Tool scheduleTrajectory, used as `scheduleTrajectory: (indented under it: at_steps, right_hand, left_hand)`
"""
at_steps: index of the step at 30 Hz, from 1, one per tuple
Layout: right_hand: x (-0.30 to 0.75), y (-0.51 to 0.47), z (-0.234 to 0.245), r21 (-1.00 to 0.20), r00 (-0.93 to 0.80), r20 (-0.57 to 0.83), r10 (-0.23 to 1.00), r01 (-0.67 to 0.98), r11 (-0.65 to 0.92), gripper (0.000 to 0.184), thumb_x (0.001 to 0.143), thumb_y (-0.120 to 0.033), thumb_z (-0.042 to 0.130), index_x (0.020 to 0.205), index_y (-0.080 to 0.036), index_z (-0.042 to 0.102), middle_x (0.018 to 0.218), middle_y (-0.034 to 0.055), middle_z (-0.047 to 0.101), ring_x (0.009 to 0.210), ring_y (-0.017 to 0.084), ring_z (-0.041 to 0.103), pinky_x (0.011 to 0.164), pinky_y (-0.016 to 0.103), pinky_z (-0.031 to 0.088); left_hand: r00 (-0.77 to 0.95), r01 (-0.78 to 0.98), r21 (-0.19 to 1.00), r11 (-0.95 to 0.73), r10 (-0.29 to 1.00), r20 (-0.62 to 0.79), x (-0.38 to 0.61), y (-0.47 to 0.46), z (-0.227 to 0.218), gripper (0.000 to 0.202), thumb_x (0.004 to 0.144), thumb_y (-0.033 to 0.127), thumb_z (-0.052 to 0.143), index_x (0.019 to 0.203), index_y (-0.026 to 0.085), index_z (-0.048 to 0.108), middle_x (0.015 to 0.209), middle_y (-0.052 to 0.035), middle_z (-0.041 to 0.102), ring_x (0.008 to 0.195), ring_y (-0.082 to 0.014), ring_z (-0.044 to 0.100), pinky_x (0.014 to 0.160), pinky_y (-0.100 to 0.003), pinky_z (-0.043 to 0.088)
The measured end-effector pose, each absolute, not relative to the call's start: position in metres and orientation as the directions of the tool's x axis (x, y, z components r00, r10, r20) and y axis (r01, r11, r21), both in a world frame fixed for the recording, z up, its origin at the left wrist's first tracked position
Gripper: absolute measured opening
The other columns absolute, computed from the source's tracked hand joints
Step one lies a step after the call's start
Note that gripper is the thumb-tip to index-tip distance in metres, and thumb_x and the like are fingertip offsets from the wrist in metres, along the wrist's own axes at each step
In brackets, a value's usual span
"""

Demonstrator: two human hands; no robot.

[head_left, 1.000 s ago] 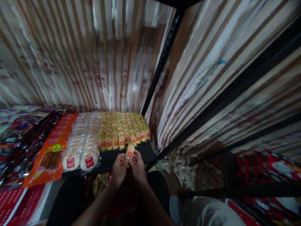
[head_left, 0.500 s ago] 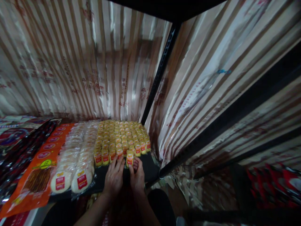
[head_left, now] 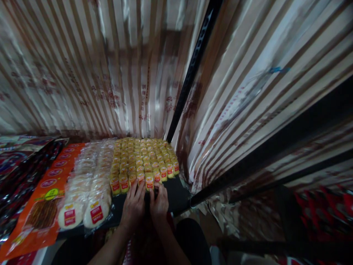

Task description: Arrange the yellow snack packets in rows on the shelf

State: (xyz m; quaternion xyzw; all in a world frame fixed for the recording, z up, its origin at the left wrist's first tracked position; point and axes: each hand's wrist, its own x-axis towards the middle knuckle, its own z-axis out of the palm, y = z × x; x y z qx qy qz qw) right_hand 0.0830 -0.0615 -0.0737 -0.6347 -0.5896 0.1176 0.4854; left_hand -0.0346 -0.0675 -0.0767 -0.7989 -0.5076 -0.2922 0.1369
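Observation:
Small yellow snack packs [head_left: 135,154] with red labels stand in tight rows on a black shelf [head_left: 176,191]. My left hand [head_left: 135,202] rests at the front of these rows, its fingers stretched out and touching the lower faces of the front packs. Close beside it, my right hand [head_left: 159,202] has its thumb and fingers bent at one small yellow snack pack [head_left: 149,182], which stands upright in the front row. The fingertips touch its lower and right side. Part of the grip is hidden behind the hand.
Left of the yellow packs lie two rows of round white packaged cakes [head_left: 96,211]. Further left are an orange snack bag [head_left: 44,213] and dark glossy packets [head_left: 24,173]. A black shelf post [head_left: 190,73] rises behind, against striped sheeting [head_left: 124,73]. Red packets [head_left: 325,213] sit lower right.
My right hand has moved the yellow pack slightly left and back, into line with the front row. My left hand stays on the front packs. The view has shifted slightly.

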Motion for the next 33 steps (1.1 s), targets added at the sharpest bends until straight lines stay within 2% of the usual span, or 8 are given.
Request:
scheduleTrajectory:
  at_steps: [3, 8, 11, 14, 17, 25, 33]
  right_hand:
    - [0.083, -0.060, -0.073, -0.764, 0.268, 0.408, 0.873, 0.623, 0.166, 0.021, 0.089, -0.034, 0.040, 0.098, -0.020, 0.053, 0.101, 0.0111, 0.057, 0.087, 0.020, 0.056, 0.078, 0.034, 0.046]
    - [0.082, -0.056, -0.071, -0.746, 0.291, 0.393, 0.872, 0.655, 0.118, 0.020, 0.089, -0.035, 0.040, 0.095, -0.020, 0.052, 0.088, 0.0080, 0.057, 0.084, 0.021, 0.056, 0.075, 0.033, 0.045]
    - [0.082, -0.055, -0.071, -0.721, 0.262, 0.403, 0.877, 0.681, 0.128, 0.020, 0.090, -0.033, 0.038, 0.095, -0.021, 0.053, 0.089, 0.0072, 0.056, 0.083, 0.019, 0.055, 0.075, 0.031, 0.045]
    - [0.083, -0.055, -0.072, -0.674, 0.215, 0.424, 0.880, 0.723, 0.148, 0.021, 0.089, -0.031, 0.037, 0.094, -0.022, 0.056, 0.091, 0.0072, 0.055, 0.086, 0.019, 0.054, 0.077, 0.031, 0.045]
    - [0.083, -0.056, -0.073, -0.643, 0.202, 0.431, 0.879, 0.752, 0.143, 0.022, 0.087, -0.033, 0.041, 0.097, -0.021, 0.057, 0.094, 0.0079, 0.053, 0.091, 0.020, 0.053, 0.079, 0.032, 0.044]
    - [0.084, -0.051, -0.070, -0.654, 0.187, 0.374, 0.908, 0.748, 0.115, 0.023, 0.087, -0.033, 0.041, 0.096, -0.021, 0.058, 0.091, 0.0080, 0.058, 0.082, 0.020, 0.057, 0.073, 0.029, 0.044]
    - [0.082, -0.049, -0.068, -0.692, 0.177, 0.308, 0.935, 0.716, 0.093, 0.017, 0.086, -0.028, 0.041, 0.091, -0.022, 0.057, 0.082, 0.0037, 0.059, 0.072, 0.016, 0.055, 0.067, 0.026, 0.041]
  left_hand:
    - [0.317, 0.893, 0.085, -0.443, 0.751, 0.580, -0.034, -0.068, -0.075, 0.042, 0.084, 0.011, 0.036, 0.122, 0.009, 0.052, 0.132, -0.0119, 0.050, 0.132, -0.0311, 0.029, 0.099, -0.045, 0.041]
    - [0.316, 0.894, 0.098, -0.438, 0.769, 0.555, -0.034, -0.069, -0.072, 0.041, 0.086, 0.013, 0.034, 0.123, 0.010, 0.051, 0.131, -0.0120, 0.051, 0.131, -0.0308, 0.032, 0.100, -0.047, 0.040]
    - [0.311, 0.891, 0.112, -0.440, 0.771, 0.555, -0.035, -0.069, -0.072, 0.041, 0.086, 0.013, 0.035, 0.124, 0.010, 0.051, 0.130, -0.0113, 0.052, 0.130, -0.0303, 0.033, 0.100, -0.046, 0.040]
    - [0.325, 0.888, 0.106, -0.448, 0.773, 0.544, -0.035, -0.069, -0.071, 0.040, 0.086, 0.014, 0.036, 0.124, 0.010, 0.051, 0.132, -0.0120, 0.050, 0.131, -0.0316, 0.031, 0.100, -0.047, 0.039]
    - [0.343, 0.887, 0.101, -0.451, 0.788, 0.512, -0.035, -0.069, -0.069, 0.040, 0.086, 0.015, 0.039, 0.124, 0.014, 0.051, 0.134, -0.0110, 0.048, 0.131, -0.0317, 0.030, 0.100, -0.048, 0.039]
    - [0.356, 0.893, 0.087, -0.442, 0.810, 0.466, -0.034, -0.071, -0.066, 0.045, 0.084, 0.015, 0.041, 0.129, 0.018, 0.046, 0.135, -0.0102, 0.047, 0.130, -0.0314, 0.033, 0.099, -0.048, 0.039]
    - [0.332, 0.900, 0.099, -0.424, 0.817, 0.472, -0.033, -0.072, -0.063, 0.047, 0.081, 0.014, 0.046, 0.127, 0.021, 0.049, 0.133, -0.0106, 0.050, 0.127, -0.0348, 0.036, 0.098, -0.049, 0.039]
